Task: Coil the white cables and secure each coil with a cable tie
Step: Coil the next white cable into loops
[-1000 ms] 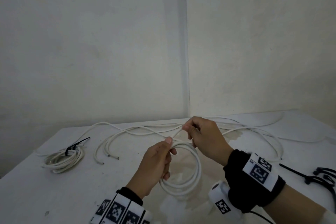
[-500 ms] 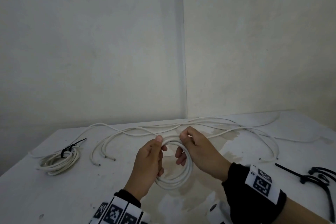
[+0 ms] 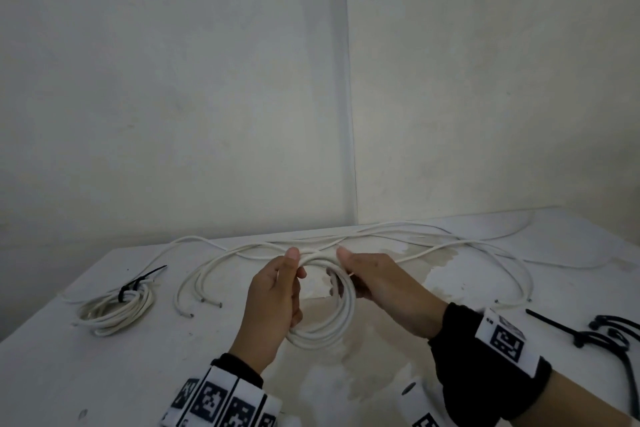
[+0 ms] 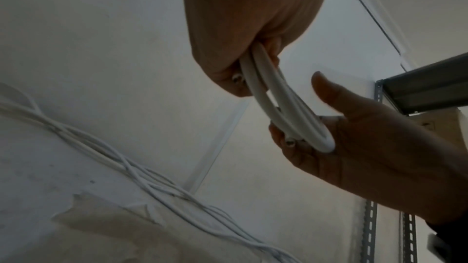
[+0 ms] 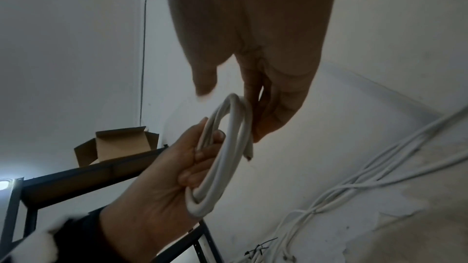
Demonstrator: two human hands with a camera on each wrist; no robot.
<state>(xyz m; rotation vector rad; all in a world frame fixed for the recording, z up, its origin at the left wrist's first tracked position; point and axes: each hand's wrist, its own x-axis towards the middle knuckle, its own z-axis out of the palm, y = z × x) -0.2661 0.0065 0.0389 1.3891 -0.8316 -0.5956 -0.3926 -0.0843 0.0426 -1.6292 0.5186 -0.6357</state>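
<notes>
A white cable coil (image 3: 334,334) hangs between both hands just above the table. My left hand (image 3: 277,295) grips its left side, with the fingers curled round the loops (image 4: 278,103) and the thumb up. My right hand (image 3: 375,282) holds the right side; its fingers reach through the ring (image 5: 228,157) and the thumb is lifted off. One cut cable end (image 5: 249,155) sticks out by the right fingers. At the far left lies a finished coil (image 3: 114,308) bound by a black cable tie (image 3: 135,286).
Several loose white cables (image 3: 398,236) trail across the back of the white table (image 3: 69,374). Spare black cable ties (image 3: 595,334) lie at the right edge. A dark metal rack (image 5: 76,175) with a cardboard box (image 5: 119,145) stands behind me.
My right hand brought the last stretch of cable down onto the coil and moved from pinching it above to holding the ring's right side. The coil is now tighter.
</notes>
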